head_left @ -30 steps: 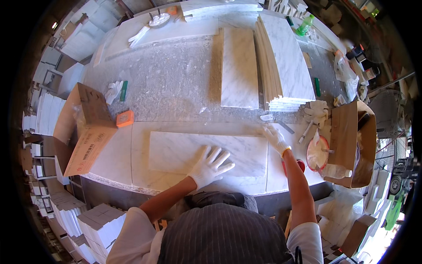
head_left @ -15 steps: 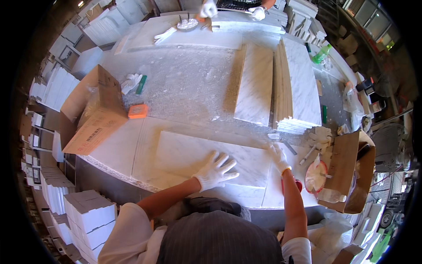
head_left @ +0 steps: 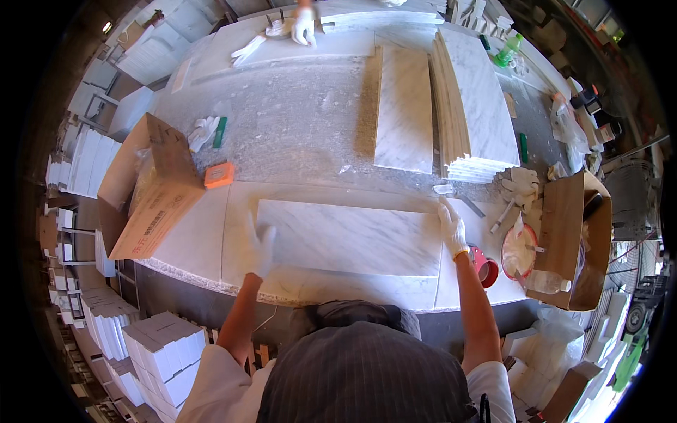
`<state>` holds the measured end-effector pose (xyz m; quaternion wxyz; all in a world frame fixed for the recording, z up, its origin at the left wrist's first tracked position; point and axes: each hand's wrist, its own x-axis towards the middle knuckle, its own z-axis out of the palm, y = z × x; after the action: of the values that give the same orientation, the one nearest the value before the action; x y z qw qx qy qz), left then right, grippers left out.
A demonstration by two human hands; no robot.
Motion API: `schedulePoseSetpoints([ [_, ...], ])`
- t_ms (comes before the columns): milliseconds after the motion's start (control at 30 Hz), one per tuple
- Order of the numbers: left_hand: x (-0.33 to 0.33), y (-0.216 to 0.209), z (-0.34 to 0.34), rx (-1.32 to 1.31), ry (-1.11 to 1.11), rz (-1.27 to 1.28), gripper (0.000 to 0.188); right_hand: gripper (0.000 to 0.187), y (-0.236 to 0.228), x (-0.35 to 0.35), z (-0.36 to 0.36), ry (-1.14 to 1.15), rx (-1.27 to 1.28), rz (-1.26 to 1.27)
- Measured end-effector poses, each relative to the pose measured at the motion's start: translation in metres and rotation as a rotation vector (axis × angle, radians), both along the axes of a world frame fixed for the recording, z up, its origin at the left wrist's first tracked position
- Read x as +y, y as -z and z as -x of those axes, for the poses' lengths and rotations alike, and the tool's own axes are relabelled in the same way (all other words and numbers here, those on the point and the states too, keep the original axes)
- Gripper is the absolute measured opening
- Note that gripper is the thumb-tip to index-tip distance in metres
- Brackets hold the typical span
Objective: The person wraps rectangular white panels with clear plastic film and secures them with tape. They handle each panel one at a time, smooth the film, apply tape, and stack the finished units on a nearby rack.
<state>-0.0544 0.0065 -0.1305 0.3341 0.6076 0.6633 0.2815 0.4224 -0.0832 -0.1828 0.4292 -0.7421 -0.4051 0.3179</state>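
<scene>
A rectangular white marble slab (head_left: 349, 238) with grey veins lies flat on the near side of the worktable. At its left end is my left hand (head_left: 259, 248) in a white glove, smeared by motion; its thumb seems apart from the fingers. Whether it touches the slab I cannot tell. My right hand (head_left: 452, 227), gloved too, rests along the slab's right end with its fingers stretched out. To the right of that hand are a red ring-shaped roll (head_left: 484, 268) and a red-rimmed bowl (head_left: 518, 252) of pale paste.
Cardboard boxes stand at the left (head_left: 159, 190) and right (head_left: 564, 229). An orange block (head_left: 219, 174) sits by the left box. Farther back lie a single marble slab (head_left: 404, 109) and a slab stack (head_left: 479, 106). Across the table, a co-worker's gloved hand (head_left: 303, 28) is at work.
My left hand has moved from the slab's face leftward to its left end. My right hand stays at the right end. The view has turned slightly; the co-worker's hand reached lower and left.
</scene>
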Motion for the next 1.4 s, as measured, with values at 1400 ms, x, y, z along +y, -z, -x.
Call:
schedulePoseSetpoints([
  [1400, 0.010, 0.043, 0.018, -0.141, -0.141, 0.155, 0.066, 0.027, -0.029, 0.078, -0.001, -0.075, 0.170, -0.148],
])
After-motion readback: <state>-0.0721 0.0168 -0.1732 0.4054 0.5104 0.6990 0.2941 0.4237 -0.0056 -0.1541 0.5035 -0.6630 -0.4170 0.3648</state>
